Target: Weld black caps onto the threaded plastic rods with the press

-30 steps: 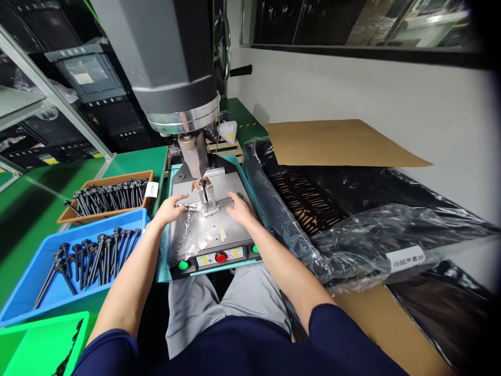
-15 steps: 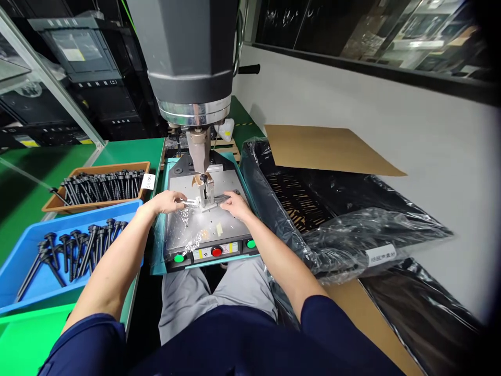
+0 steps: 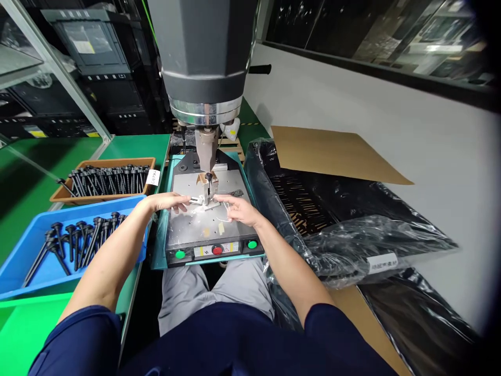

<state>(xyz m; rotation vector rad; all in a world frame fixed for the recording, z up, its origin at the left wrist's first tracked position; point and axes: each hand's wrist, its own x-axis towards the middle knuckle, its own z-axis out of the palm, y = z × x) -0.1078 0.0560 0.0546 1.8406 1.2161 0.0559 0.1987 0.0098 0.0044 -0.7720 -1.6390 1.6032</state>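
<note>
We look straight down on the steel plate, and there stands the dark part, up in the fixture, right below the press tip. Our left hand reaches in from the side, fingers bent and close together, tips at the pale bar; whether they pinch it, we cannot tell. Across from it, our right hand points its index finger at the fixture's base, the other fingers curled below. A thin strand shows beside them, and we cannot tell if it is gripped. Along the front, 1 red button sits between 2 green buttons. On our left, the blue bin holds loose bolts; behind it, the brown tray is packed with more. On our right, a cardboard sheet tops the back of a plastic-lined box.
</note>
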